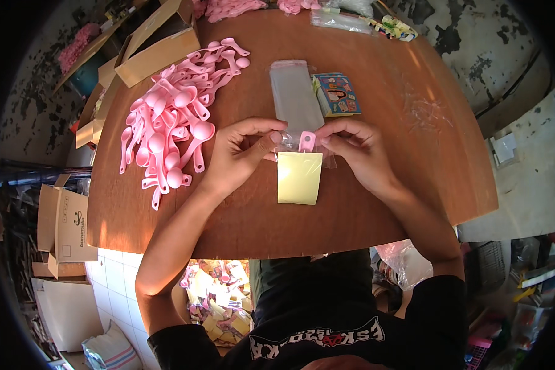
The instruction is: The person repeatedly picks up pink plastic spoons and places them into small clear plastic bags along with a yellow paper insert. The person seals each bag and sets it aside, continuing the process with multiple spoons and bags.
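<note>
Between my two hands is a clear plastic bag (286,143) with a pale yellow card (299,179) in its lower part. The holed handle end of a pink spoon (307,141) shows above the card. My left hand (248,146) pinches the bag's left side near the top. On the right side, my right hand (354,148) pinches the bag's edge with thumb and forefinger. Just beyond lies a stack of clear bags (295,92), and beside it a stack of printed cards (338,94). A heap of pink spoons (166,117) spreads to the left of my left hand.
The brown wooden table (240,228) has a curved near edge. An open cardboard box (160,46) stands at the far left, and packs of plastic bags (342,20) lie at the far edge. Under the table, a pile of filled packets (219,302) sits by my legs.
</note>
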Tool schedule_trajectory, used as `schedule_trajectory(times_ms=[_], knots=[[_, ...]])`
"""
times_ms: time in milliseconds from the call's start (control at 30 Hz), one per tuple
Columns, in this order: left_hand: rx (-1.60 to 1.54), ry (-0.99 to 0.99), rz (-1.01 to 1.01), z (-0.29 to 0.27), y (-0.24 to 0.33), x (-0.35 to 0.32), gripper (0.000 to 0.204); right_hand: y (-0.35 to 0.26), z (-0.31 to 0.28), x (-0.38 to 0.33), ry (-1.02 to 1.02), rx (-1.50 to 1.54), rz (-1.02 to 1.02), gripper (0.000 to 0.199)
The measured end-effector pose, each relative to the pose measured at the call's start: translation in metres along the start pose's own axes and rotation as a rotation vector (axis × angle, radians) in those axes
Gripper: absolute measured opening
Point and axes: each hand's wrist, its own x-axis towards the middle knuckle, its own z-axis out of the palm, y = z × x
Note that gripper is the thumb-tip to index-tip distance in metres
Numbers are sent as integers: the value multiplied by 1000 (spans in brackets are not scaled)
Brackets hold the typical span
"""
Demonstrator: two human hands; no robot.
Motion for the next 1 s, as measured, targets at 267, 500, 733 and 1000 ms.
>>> schedule_trajectory(times_ms=[267, 500, 733, 1000], knots=[[-5, -18, 40, -4, -1, 0, 14, 0, -3, 1, -54, -67, -68, 11], [-34, -37, 65, -8, -1, -3, 16, 3, -1, -1, -83, -147, -167, 14], [-116, -25, 28, -8, -4, -3, 11, 5, -2, -4, -134, -141, -217, 13], [-29, 28, -5, -5, 2, 3, 29, 1, 8, -6, -112, -195, -162, 22]])
